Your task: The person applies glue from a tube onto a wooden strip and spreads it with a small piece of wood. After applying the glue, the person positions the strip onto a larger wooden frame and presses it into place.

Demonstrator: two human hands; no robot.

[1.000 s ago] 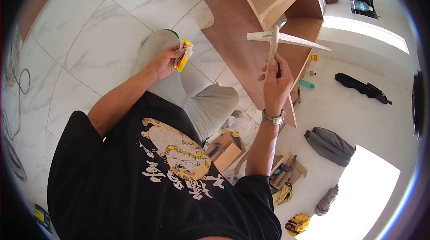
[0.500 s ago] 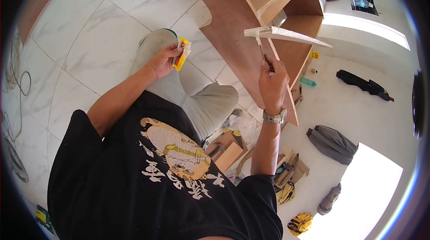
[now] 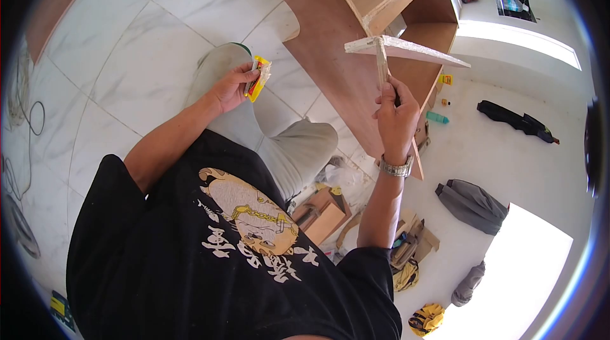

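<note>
My left hand point(image 3: 229, 90) is closed on a yellow printed piece point(image 3: 258, 86) that has pale paste along its edge. It is held over my bent knee. In my right hand point(image 3: 398, 111) is a narrow putty knife point(image 3: 382, 64), its blade coated in pale paste. The blade's end meets the edge of a wooden board point(image 3: 419, 54), which is streaked with whitish filler. That board juts out from a large wooden panel point(image 3: 330, 41) of a shelf unit. My fingers hide the knife's handle for the most part.
Marble-look tiles point(image 3: 146, 41) cover the floor. An open box point(image 3: 321, 213) and a plastic bag point(image 3: 343, 175) lie near my legs, with bags and cardboard point(image 3: 413, 245) farther right. A teal bottle point(image 3: 437, 117) is beyond the panel. Cables point(image 3: 32, 124) trail at the left.
My right hand has shifted slightly right and down, turning the putty knife so more of its blade shows along the board's edge. My left hand stays in place.
</note>
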